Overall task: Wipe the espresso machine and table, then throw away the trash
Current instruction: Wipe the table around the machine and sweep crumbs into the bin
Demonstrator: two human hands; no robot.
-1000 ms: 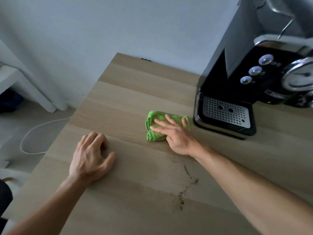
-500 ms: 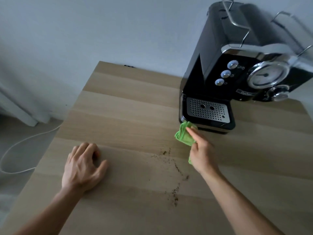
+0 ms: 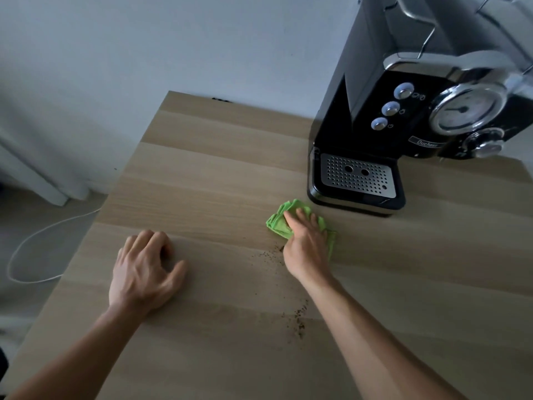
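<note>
A black and chrome espresso machine stands at the back right of the wooden table. Just in front of its drip tray lies a folded green cloth. My right hand presses flat on the cloth with straight fingers. Dark coffee grounds are scattered on the wood beside and behind that hand. My left hand rests on the table to the left, fingers loosely curled, holding nothing.
A white wall runs behind the table. A white cable loops on the floor off the table's left edge. A white furniture leg stands on the floor at far left.
My right hand carried the cloth right toward the drip tray, then laid it flat on the table again near the grounds. The left hand stayed put.
</note>
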